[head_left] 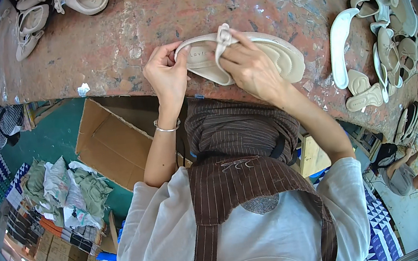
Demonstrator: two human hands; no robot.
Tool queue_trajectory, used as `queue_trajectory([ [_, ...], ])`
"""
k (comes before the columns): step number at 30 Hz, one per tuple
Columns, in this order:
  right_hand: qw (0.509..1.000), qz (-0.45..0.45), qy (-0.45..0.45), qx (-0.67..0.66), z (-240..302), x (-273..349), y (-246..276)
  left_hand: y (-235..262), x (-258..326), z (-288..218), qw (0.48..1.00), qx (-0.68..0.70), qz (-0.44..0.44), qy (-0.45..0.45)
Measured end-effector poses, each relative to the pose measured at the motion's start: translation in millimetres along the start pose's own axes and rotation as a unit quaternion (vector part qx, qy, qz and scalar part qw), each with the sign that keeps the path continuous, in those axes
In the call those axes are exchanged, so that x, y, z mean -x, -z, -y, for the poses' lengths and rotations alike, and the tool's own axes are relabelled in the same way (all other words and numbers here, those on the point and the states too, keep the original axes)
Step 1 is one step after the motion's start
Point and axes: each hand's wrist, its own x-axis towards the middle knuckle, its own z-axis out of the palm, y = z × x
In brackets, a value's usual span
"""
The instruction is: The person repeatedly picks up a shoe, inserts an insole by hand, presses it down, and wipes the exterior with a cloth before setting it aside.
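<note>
A beige sandal (283, 49) lies at the near edge of the worktable, its heel end to the left and its broad toe end, with raised curved lines on the footbed, to the right. My left hand (166, 78) pinches the rim at the heel end between thumb and fingers. Across the middle of the shoe, my right hand (253, 66) has its fingers curled at the strap (224, 37), which carries a small knot. Some of the right fingertips are hidden behind the strap. Both hands touch this one sandal.
The worn reddish table (118, 42) carries beige shoes (32, 27) at far left and many sandals (394, 53) at right. A white sole (343, 47) and loose insole pads (364, 97) lie nearer. Below the edge stands an open cardboard box (110, 143). Other people sit left and right.
</note>
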Motion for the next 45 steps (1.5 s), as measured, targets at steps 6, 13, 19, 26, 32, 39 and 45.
queue_trajectory([
  [6, 0.993, 0.119, 0.027, 0.001, 1.9, -12.7, 6.8, 1.3, -8.8, 15.1, 0.989, -0.089, -0.029, -0.113],
  [13, 0.986, 0.069, -0.048, 0.144, 22.8, 2.8, 21.5, -2.7, -4.8, 1.8, 0.986, -0.113, -0.027, -0.119],
  [19, 0.931, -0.222, -0.235, 0.171, -29.2, 17.1, 55.4, -18.4, 54.1, 3.8, 0.968, -0.211, 0.085, -0.108],
  [26, 0.853, -0.163, -0.403, -0.288, -14.5, 23.9, 99.0, -63.2, 116.6, -13.5, 0.831, -0.312, 0.145, -0.437],
  [32, 0.967, -0.041, -0.249, -0.037, 51.2, 70.0, 52.1, -80.1, 110.8, 11.6, 0.758, -0.436, 0.216, -0.434],
  [39, 0.963, -0.109, -0.226, 0.094, 4.5, 39.2, 20.6, -88.5, 110.1, 26.0, 0.749, -0.472, 0.249, -0.394],
  [45, 0.971, -0.089, -0.22, 0.022, 23.2, 38.6, 78.1, -87.0, 113.4, 18.7, 0.75, -0.492, 0.219, -0.384],
])
